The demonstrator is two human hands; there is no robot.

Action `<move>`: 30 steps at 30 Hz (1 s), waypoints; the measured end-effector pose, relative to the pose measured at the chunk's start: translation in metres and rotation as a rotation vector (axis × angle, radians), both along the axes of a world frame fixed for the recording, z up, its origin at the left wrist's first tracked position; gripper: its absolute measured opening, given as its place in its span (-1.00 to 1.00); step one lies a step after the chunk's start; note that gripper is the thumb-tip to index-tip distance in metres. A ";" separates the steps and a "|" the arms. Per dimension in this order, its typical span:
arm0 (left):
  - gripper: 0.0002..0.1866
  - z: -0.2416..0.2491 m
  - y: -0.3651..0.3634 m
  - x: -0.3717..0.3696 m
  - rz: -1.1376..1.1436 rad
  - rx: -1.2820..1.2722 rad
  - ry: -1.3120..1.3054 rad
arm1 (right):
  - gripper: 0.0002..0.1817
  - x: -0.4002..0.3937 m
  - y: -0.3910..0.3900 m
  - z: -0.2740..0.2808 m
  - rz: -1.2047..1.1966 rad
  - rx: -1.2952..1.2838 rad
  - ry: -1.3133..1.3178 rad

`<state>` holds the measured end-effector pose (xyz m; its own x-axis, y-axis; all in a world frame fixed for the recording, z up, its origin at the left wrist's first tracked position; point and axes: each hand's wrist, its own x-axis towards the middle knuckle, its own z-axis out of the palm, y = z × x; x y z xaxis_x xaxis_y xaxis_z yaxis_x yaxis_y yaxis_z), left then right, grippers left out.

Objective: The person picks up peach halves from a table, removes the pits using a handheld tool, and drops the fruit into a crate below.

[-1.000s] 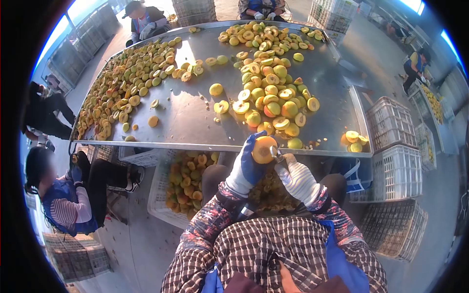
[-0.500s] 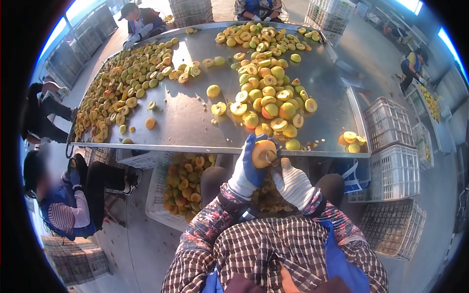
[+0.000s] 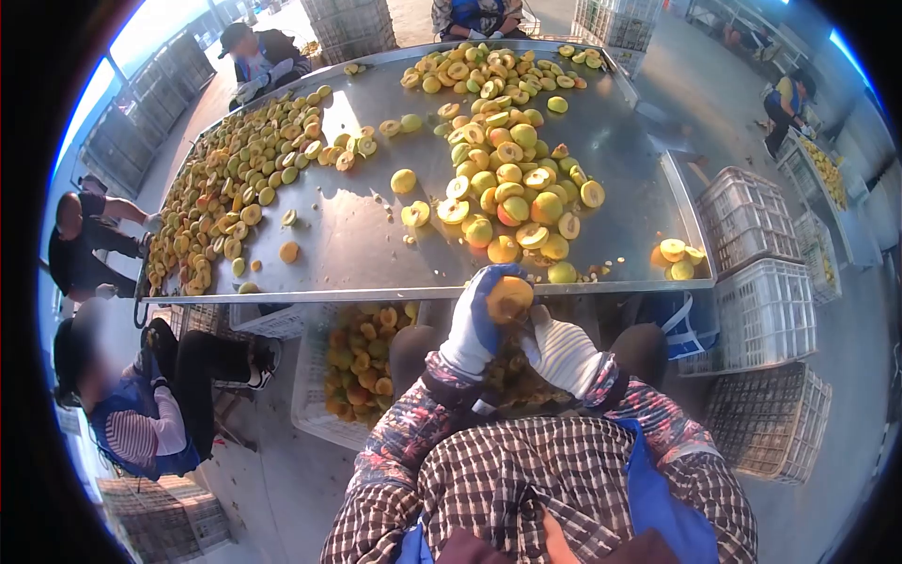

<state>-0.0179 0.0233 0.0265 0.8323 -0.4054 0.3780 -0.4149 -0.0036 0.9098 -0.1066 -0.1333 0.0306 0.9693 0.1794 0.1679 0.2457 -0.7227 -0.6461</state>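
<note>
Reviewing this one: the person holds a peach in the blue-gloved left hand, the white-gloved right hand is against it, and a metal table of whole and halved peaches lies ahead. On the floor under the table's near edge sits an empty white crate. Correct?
Not quite. In the head view the white crate under the table holds peaches; it is not empty. The rest stands: the left hand holds the peach, with the right hand against it.

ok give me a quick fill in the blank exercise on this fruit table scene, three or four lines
1. The left hand, in a ____ glove, holds a halved peach.
2. The right hand wears a ____ knit glove and touches the peach.
3. The fruit pile lies on a shiny ____ table.
4. A crate of fruit stands ____ the table edge.

Missing words: blue; white; metal; below
</note>
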 end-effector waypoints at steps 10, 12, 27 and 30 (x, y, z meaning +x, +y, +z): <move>-0.77 0.000 -0.002 0.005 0.062 0.126 -0.255 | -0.69 0.002 0.000 0.037 0.042 1.053 0.915; -0.69 -0.002 -0.006 0.005 -0.081 -0.147 0.153 | -0.64 0.001 0.000 0.045 0.036 1.237 1.103; -0.65 -0.020 -0.019 -0.001 -0.112 -0.525 0.872 | -0.59 -0.016 -0.018 0.015 0.224 1.593 1.195; -0.70 -0.042 0.000 0.014 0.040 -0.586 0.940 | -0.60 -0.015 -0.035 0.019 0.277 1.674 1.136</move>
